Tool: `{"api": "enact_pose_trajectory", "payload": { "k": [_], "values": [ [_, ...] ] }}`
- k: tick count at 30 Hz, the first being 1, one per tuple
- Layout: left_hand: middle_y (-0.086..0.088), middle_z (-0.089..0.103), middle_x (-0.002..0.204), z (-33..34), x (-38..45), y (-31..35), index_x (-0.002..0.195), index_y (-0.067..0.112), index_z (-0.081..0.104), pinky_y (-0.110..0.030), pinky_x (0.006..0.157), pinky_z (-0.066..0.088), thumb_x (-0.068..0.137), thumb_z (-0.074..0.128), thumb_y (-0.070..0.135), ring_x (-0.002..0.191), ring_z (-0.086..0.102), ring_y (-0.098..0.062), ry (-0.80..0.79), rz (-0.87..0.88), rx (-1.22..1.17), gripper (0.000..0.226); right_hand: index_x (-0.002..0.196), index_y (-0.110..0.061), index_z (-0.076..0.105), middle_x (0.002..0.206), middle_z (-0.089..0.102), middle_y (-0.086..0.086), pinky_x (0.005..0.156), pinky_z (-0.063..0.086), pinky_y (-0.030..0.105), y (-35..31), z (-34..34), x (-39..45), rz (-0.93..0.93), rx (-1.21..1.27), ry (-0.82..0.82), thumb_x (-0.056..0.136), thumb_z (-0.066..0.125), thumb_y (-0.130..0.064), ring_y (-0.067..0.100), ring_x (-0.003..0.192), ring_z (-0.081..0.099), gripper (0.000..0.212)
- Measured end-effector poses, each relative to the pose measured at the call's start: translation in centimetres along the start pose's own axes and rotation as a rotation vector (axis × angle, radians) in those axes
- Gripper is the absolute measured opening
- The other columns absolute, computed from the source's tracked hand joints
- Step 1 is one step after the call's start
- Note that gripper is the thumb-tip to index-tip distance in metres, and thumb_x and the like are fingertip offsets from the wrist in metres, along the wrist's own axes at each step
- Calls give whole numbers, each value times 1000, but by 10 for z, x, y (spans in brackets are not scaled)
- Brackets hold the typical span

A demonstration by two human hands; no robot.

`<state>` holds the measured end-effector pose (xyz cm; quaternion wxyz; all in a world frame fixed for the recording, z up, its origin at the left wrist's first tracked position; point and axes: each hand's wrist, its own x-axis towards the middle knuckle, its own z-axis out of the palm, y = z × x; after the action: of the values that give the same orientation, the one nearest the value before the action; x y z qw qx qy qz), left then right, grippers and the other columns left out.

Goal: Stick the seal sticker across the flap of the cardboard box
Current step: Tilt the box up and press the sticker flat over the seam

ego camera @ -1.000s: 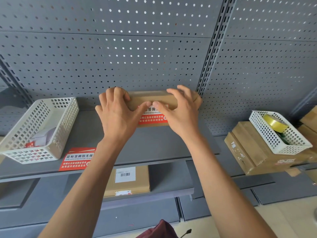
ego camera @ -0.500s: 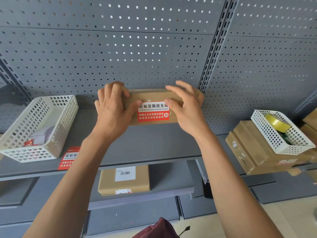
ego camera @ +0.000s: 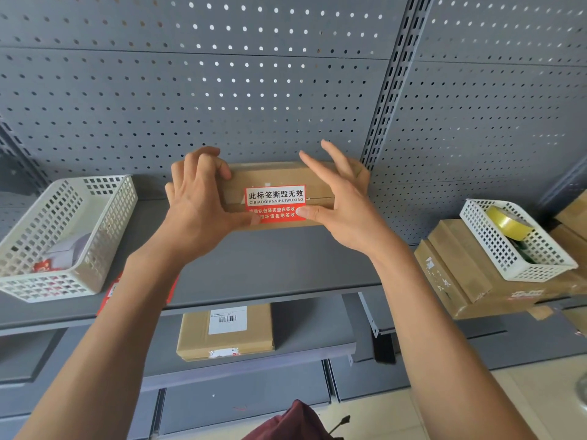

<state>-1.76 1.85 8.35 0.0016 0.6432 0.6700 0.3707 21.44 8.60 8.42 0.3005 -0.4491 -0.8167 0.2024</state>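
Looking down at the grey shelf (ego camera: 286, 268), we see the cardboard box (ego camera: 273, 177) lying near its far edge, against the perforated back panel (ego camera: 222, 100). The red and white sticker (ego camera: 275, 203) sits on the near face of the box, its white upper band above the flap seam and its red lower band below, so it spans the seam.

Our left hand (ego camera: 200, 204) grips the left end of the box: the fingers curl over the top edge and the thumb presses the lower left corner of the sticker. This hand is clamped on the box.

Our right hand (ego camera: 343, 201) is at the right end of the box. Its thumb tip rests on the lower right corner of the sticker. Its fingers are spread apart and lifted off the top of the box, so this hand is not closed on anything.

On the left of the shelf stands a white basket (ego camera: 104, 223) holding small items that we cannot identify. A red label (ego camera: 109, 292) lies on the near edge of the shelf just beside it, partly hidden by the left forearm. On the lower shelf, between our forearms, lies a second box (ego camera: 197, 339) with a barcode label. On the right, another white basket (ego camera: 495, 249) with a yellow tape roll (ego camera: 508, 222) rests on a large box (ego camera: 457, 277).
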Motion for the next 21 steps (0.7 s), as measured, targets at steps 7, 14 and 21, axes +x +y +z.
{"api": "enact_pose_trajectory", "payload": {
  "k": [7, 14, 21],
  "values": [
    [1, 35, 151, -2, 0, 0, 106, 21, 40, -35, 93, 23, 48, 99, 37, 131, 30, -22, -24, 5, 23, 84, 152, -47, 31, 165, 1, -22, 121, 15, 55, 2, -2, -2, -26, -22, -32, 79, 83, -25, 24, 149, 0, 92],
    [-1, 36, 149, 5, -3, 7, 105, 21, 37, -35, 94, 24, 40, 90, 63, 129, 31, -24, 46, -21, 77, 94, 151, -47, 30, 164, 1, -18, 120, 22, 51, -2, 10, -1, -9, -107, 72, 61, 82, -64, 32, 146, 4, 105],
    [-2, 35, 151, 6, -6, 2, 109, 15, 42, -36, 92, 24, 45, 91, 57, 130, 32, -26, 20, 9, 66, 91, 155, -46, 21, 165, 0, -16, 119, 24, 50, 7, 11, -2, -40, -137, 50, 67, 84, -54, 34, 144, 8, 108]
  ]
}}
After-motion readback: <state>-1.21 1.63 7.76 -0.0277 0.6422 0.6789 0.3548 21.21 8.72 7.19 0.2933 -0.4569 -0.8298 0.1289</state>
